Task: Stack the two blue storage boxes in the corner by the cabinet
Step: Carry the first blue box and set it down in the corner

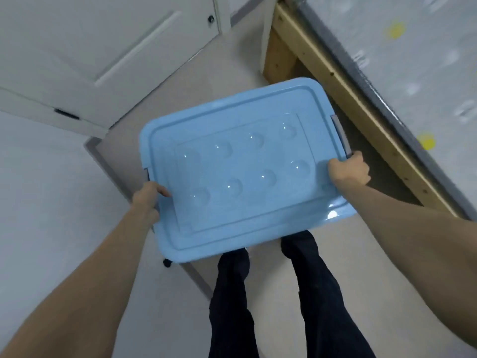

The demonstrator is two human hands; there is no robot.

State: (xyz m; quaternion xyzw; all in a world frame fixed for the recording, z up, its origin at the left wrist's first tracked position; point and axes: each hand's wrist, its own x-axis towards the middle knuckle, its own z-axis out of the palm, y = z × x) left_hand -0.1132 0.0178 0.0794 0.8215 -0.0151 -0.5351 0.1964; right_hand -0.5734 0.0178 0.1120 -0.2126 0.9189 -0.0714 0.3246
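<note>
I hold one light blue storage box (242,171) in front of me above the floor; only its dimpled lid shows, with grey latches at both short ends. My left hand (148,200) grips the box's left edge, thumb on the lid. My right hand (348,171) grips the right edge just below the grey latch. A small black wheel of the box peeks out under its near left corner. No second blue box is in view.
A white panelled door (103,55) stands to the upper left. A wooden bed frame (333,81) with a patterned mattress (418,60) runs along the right. Beige floor (196,83) lies between them. My legs in dark trousers (235,306) show below the box.
</note>
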